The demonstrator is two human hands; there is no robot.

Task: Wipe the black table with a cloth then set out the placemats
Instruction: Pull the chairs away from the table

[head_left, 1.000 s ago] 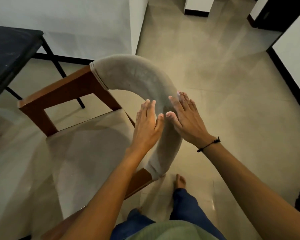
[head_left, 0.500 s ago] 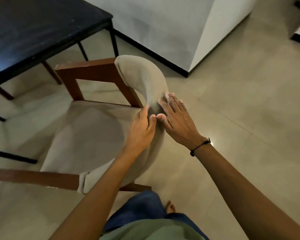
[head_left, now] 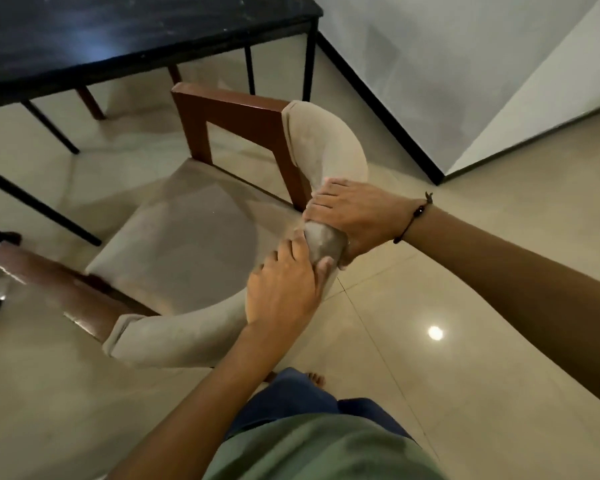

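Both hands gripped the curved beige upholstered backrest (head_left: 329, 147) of a wooden-armed chair. Left hand (head_left: 284, 289) wrapped the padded rail from the seat side, fingers curled over the top, thumb on the outer face. Right hand (head_left: 354, 220) clamped the same rail just beyond it, fingers curled over the top edge toward the seat, palm on the outer side. The two hands sat close together, a short stretch of grey-beige padding showing between them. A thin black cord bracelet (head_left: 413, 216) with a small bead circled the right wrist.

Chair had a beige cushioned seat (head_left: 184, 244) and reddish-brown wooden arm frames (head_left: 236, 116), one far, one near at lower left. It stood on glossy beige floor tiles (head_left: 447, 289), with a ceiling-light reflection showing as a bright spot at right.

Black rectangular desk (head_left: 118, 32) with thin black metal legs stood at upper left, just past the chair; its top looked dark and faintly smeared with pale specks. Brown wooden legs of something else showed under it. No cloth or placemats were in view. White wall (head_left: 447, 64) with a black skirting strip ran at upper right.

Person's green shirt, blue trousers and a bare foot showed at bottom. A dark object sat at the left edge, too cut off to identify. No readable writing or brand marks were seen anywhere.
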